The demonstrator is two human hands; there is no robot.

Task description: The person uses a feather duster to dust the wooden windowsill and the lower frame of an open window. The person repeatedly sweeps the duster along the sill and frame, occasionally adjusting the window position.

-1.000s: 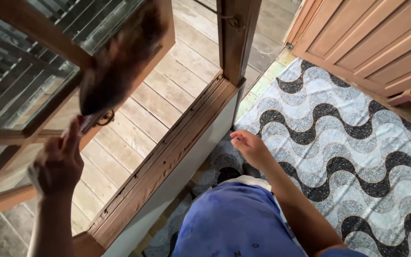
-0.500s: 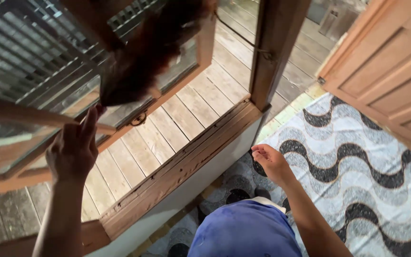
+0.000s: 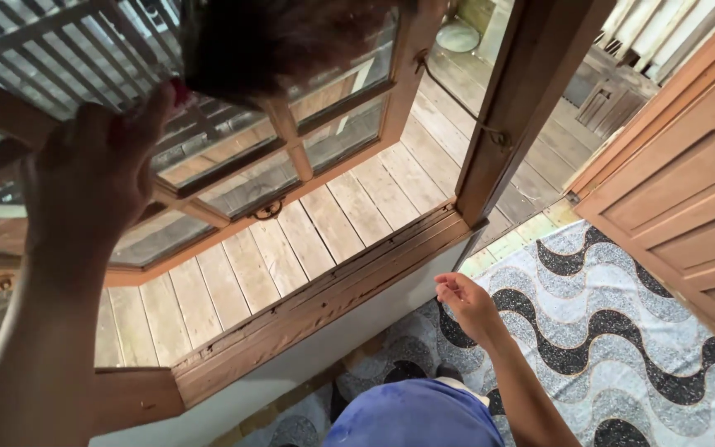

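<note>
A dark, fuzzy brown cloth-like wad [image 3: 291,37] is pressed against the open wooden-framed glass window sash [image 3: 324,145] by the left hand [image 3: 97,170], whose fingers are closed around the wad's lower edge, with something small and red seen at the fingertips. The right hand [image 3: 465,302] is held loosely curled and empty, well below and to the right of the sash, above the black-and-grey wave-patterned floor [image 3: 622,331], near the worn wooden window sill [image 3: 324,302].

Left hand [image 3: 93,170] raised against wooden window sash [image 3: 291,161], right hand [image 3: 467,305] loose above patterned floor [image 3: 622,331]
</note>
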